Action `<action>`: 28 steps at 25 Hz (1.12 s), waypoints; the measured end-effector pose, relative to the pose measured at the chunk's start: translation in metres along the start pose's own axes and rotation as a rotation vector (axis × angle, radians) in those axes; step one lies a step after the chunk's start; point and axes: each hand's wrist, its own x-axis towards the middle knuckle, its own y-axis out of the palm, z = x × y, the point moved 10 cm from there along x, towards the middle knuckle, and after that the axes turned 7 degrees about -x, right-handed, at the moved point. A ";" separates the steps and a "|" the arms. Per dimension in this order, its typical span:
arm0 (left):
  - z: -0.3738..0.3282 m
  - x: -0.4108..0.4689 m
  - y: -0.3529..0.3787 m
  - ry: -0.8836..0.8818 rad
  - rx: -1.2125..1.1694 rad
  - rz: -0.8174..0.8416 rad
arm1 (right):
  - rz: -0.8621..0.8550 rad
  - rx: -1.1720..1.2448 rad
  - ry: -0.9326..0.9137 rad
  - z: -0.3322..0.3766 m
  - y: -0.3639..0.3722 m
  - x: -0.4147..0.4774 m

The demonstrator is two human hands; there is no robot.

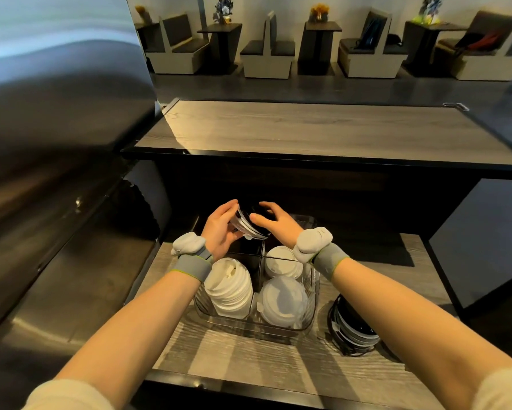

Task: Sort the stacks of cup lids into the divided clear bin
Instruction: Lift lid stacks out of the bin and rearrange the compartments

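both hands hold a tilted black stack (250,224) of lids between them: the left hand (219,229) curls fingers and thumb round its left side, and the right hand (276,223) curves over its top and right side

the stack hangs just above the far left compartment of the bin (314,288), which looks dark inside; whether it touches the divider i cannot tell

the bin sits on a wood shelf (248,362). its near left compartment holds a tall white stack (229,288) that leans a little, the near right one holds wide white lids (281,300), and the far right one holds smaller white lids (281,263)

a black pile (353,329) of lids lies on the shelf just right of the bin — partly behind the right forearm

grey bands (191,266) wrap both wrists
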 end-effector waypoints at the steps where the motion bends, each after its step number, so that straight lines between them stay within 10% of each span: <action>1: -0.004 0.001 -0.005 0.017 0.019 -0.014 | 0.002 0.022 0.001 0.001 0.002 0.001; 8: -0.033 0.015 -0.068 0.086 0.089 -0.165 | -0.035 0.080 0.036 -0.001 0.007 0.016; 19: -0.056 0.034 -0.111 0.122 0.124 -0.273 | 0.155 -0.893 -0.043 -0.022 0.067 0.046; 28: -0.032 0.034 -0.048 0.149 0.378 -0.071 | -0.047 -0.127 -0.088 0.013 0.016 0.014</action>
